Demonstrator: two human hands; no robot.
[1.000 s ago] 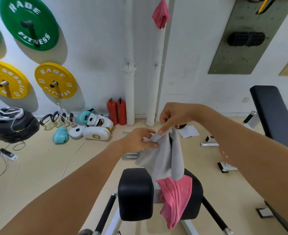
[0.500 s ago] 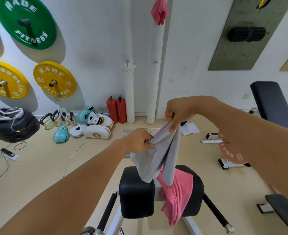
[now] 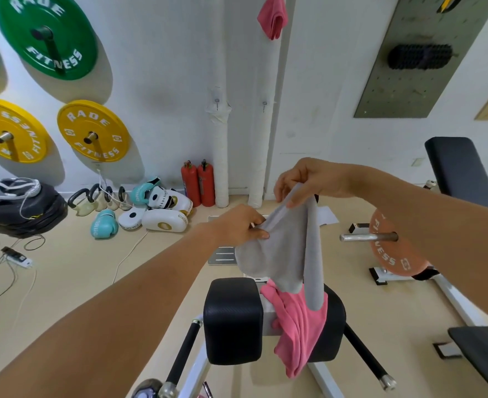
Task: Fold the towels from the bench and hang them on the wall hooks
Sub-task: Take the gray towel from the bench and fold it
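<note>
A: Which step is the person on?

B: Folding, by the look of it. The grey towel [image 3: 283,248] is held up in the air just above the bench pad [image 3: 232,320]. The left hand [image 3: 238,229] pinches one upper edge of it, and the right hand [image 3: 303,182] pinches another edge a little higher and further from the pad. Both hands are closed on cloth, neither is free.

A: How far along is the fold?

B: Hard to judge. The towel hangs in two loose layers, its lower tip touching or just over the pink towel [image 3: 300,326], which lies draped over the far side of the same pad. No neat fold shows yet.

A: And the hooks?

B: On the wall beyond the pad, two small hooks sit on the white pipes: the hook on the left pipe [image 3: 217,100] and the hook on the right pipe [image 3: 264,104]. Both look bare. Higher up that wall, a second pink towel [image 3: 272,17] already hangs.

A: So what does the next move call for?

B: Probably bringing the two pinched edges together so the layers lie even, then carrying the grey towel from the pad to a bare hook. The pink one on the pad would be left for afterwards, and the grey tip should be lifted clear so it does not drag that towel off.
</note>
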